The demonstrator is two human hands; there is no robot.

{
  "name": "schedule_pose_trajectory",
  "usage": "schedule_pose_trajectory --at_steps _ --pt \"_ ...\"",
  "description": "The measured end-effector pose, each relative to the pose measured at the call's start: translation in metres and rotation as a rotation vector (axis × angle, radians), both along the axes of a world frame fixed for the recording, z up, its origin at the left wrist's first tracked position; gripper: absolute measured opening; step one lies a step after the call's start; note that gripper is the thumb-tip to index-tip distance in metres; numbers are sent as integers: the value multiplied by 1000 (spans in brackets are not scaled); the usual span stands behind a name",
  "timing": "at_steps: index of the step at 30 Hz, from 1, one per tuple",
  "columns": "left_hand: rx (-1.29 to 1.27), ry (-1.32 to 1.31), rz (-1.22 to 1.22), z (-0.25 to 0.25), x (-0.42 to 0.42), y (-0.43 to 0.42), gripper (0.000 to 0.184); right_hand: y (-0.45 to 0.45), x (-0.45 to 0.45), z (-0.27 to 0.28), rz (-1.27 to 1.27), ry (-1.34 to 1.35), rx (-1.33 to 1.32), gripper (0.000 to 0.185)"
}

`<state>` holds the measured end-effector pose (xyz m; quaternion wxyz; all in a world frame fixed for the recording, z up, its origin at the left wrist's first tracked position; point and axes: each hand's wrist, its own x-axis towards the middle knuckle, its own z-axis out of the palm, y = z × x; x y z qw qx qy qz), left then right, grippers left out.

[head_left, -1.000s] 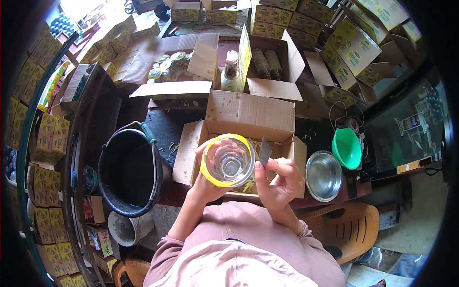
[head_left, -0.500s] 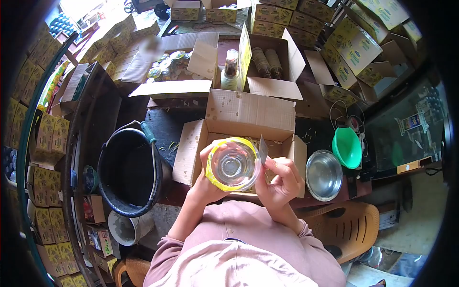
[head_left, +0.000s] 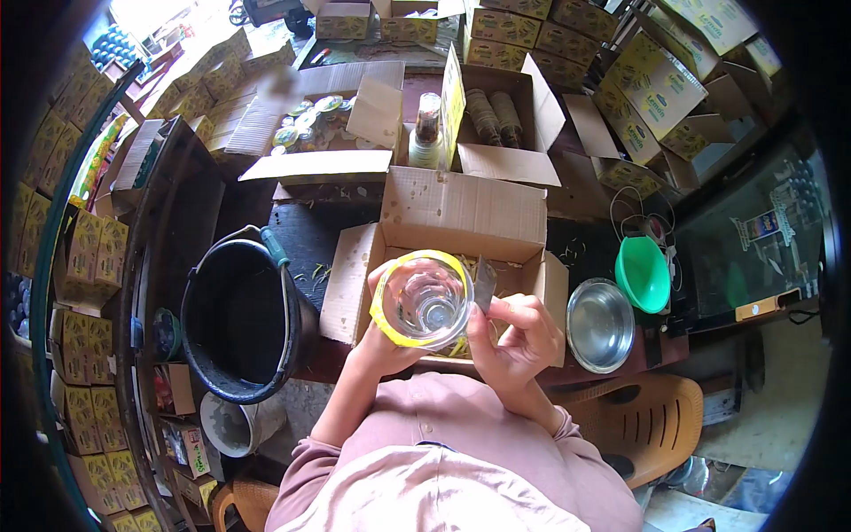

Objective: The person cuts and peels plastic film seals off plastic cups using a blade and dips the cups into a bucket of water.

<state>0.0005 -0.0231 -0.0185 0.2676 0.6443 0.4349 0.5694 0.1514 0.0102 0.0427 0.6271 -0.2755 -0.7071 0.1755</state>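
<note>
My left hand (head_left: 379,348) is wrapped round a clear jar (head_left: 433,312), whose mouth faces up toward me. A bright yellow band (head_left: 378,310) runs along the jar's rim, mostly on the left and top. Pinched between the thumb and fingers of my right hand (head_left: 521,341) is a thin grey blade (head_left: 485,282). It stands close against the jar's right side; whether its edge touches the rim I cannot tell. Beneath both hands is an open cardboard box (head_left: 465,206) with yellow strips scattered in it.
A black bucket (head_left: 232,377) stands to the left, a metal bowl (head_left: 600,325) and a green bowl (head_left: 644,275) to the right. Behind are a box of lidded cups (head_left: 317,122), a bottle (head_left: 426,133) and a box holding two brown rolls (head_left: 493,115).
The jar has tilted and shifted slightly left in my left hand, so less yellow shows on its right side. My right hand and the blade have moved slightly.
</note>
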Motion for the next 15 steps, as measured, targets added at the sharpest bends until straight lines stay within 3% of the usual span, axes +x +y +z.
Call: schedule_pose_trajectory --at_steps 3,5,8,11,15 --pt "42 34 -7 4 -1 0 81 0 -1 1 -13 -19 23 18" --pt "29 -195 -80 -2 4 3 83 0 -2 2 -22 -26 31 18" --pt "48 -39 -56 -3 3 3 86 1 -2 2 -35 -24 29 18" --pt "54 -154 -87 -2 5 3 85 2 -1 1 -36 -27 39 18" --pt "6 -89 -39 2 3 3 72 2 -1 -1 -51 -52 54 18"
